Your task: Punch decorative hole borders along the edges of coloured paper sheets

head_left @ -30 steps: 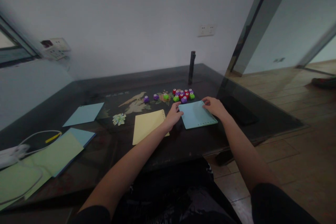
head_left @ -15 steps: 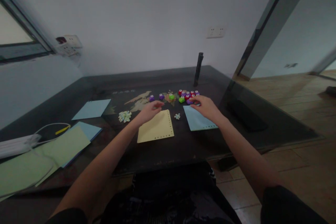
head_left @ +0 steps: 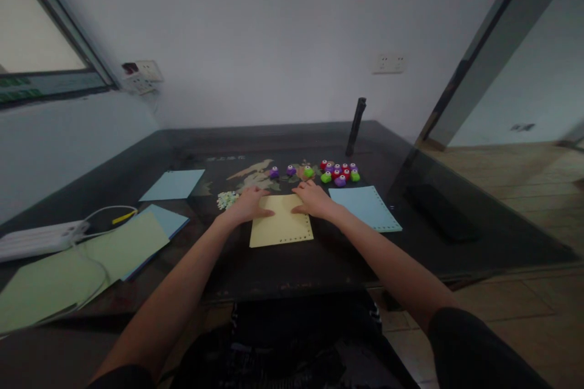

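A yellow sheet with holes along its near edge (head_left: 280, 228) lies on the dark table. My left hand (head_left: 249, 203) rests at its left side, thumb over the paper and fingers apart. At the upper right corner of the same sheet is my right hand (head_left: 314, 199), its thumb on the paper and its fingers spread. Neither hand visibly holds anything. A pile of small pale pieces (head_left: 227, 199) sits just left of my left hand. Beyond my right hand stand a green toy (head_left: 309, 172), two purple toys (head_left: 291, 170) and a cluster of red, purple and green ones (head_left: 340, 174).
A blue sheet (head_left: 365, 208) lies at the right, near a dark flat object (head_left: 440, 213). Behind it stands a black upright rod (head_left: 356, 126). On the left are another blue sheet (head_left: 173, 185), green sheets (head_left: 123, 246) and a white power strip (head_left: 41, 240) with a cable.
My right hand has moved left from the blue sheet and toy cluster to the yellow sheet. My left hand has come down at the sheet's left side. The view has shifted slightly.
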`<state>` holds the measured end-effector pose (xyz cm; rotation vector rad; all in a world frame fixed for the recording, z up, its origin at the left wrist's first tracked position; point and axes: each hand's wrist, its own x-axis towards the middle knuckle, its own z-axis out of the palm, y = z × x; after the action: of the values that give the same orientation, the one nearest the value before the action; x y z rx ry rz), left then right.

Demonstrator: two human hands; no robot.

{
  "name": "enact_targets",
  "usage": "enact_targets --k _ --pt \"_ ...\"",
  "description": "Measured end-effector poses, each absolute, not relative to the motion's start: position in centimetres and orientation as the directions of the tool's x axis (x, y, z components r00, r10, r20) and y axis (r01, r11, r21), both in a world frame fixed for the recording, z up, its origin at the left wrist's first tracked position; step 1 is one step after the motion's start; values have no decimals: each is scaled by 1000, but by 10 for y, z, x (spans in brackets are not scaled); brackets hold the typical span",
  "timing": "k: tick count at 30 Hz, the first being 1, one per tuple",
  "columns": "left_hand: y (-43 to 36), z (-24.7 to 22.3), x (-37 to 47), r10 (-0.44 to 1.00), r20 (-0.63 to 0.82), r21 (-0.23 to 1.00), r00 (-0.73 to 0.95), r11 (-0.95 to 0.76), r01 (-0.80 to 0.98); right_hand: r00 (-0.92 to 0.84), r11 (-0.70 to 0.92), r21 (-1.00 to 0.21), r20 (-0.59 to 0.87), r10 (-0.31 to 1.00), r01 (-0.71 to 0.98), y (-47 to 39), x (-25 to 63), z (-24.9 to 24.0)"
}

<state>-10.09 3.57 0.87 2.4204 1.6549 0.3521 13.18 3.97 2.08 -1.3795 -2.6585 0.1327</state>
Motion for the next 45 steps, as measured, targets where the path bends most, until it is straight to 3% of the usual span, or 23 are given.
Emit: enact_targets --k 11,21,28,31,36,40,45 --pt "29 16 -94 928 88 173 362 -372 912 -573 588 -188 131 809 787 42 136 19" --pt "25 20 -91 925 128 180 358 -376 909 -541 591 -234 249 804 772 41 138 13" --pt "23 23 -86 935 134 226 329 -352 908 -436 509 -433 263 861 744 43 137 16" --pt "27 25 -88 939 147 317 311 -343 884 -402 448 -618 223 888 646 45 140 19" --pt "37 29 -98 971 199 632 133 -230 740 -403 233 -939 117 908 253 47 147 23" --pt "39 34 -101 993 84 893 82 -112 435 -300 136 -990 117 947 46 53 154 25" --pt "28 37 -94 939 -127 980 320 69 187 -195 112 -993 118 974 -42 63 163 25"
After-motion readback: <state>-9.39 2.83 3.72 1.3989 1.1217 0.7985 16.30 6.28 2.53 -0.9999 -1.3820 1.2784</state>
